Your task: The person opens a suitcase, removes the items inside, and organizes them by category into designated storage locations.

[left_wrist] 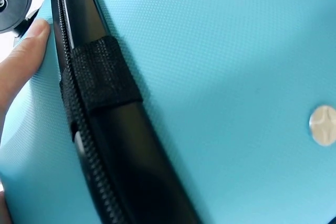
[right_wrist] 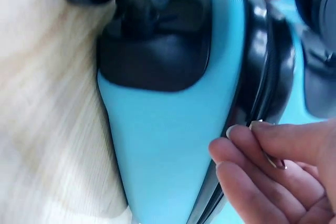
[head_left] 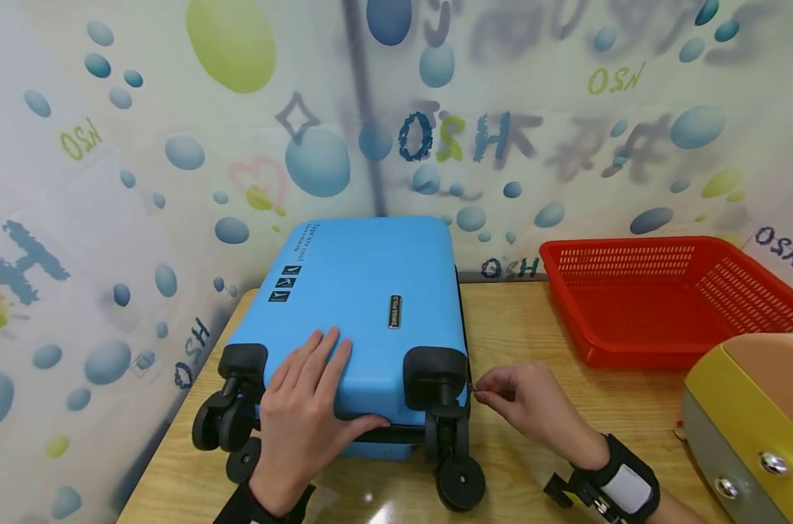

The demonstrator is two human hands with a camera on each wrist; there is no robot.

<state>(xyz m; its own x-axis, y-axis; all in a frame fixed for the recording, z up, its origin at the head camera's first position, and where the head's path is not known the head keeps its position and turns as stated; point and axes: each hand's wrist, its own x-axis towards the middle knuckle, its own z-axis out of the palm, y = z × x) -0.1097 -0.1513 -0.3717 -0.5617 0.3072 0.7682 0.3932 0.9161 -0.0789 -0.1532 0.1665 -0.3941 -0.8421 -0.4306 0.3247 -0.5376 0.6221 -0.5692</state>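
Note:
A light blue hard-shell suitcase [head_left: 364, 269] lies flat, its wheeled end towards me. My left hand [head_left: 301, 407] rests on the shell's near end with fingers spread, the thumb along the edge above the black rim. My right hand [head_left: 534, 400] is at the suitcase's right side, close to the near corner wheel [head_left: 460, 480]. Between its thumb and index finger it pinches a small metal zipper pull [right_wrist: 276, 162] at the black zipper seam [right_wrist: 261, 98]. The left wrist view shows the zipper running past a black fabric loop [left_wrist: 105, 72] on the near end.
The suitcase lies on a wooden table [head_left: 508, 313]. A red plastic basket [head_left: 639, 349] stands at the back right. In front of it, a rounded yellow and grey case [head_left: 717, 407] sits near my right forearm. A patterned sheet [head_left: 534, 87] hangs behind and to the left.

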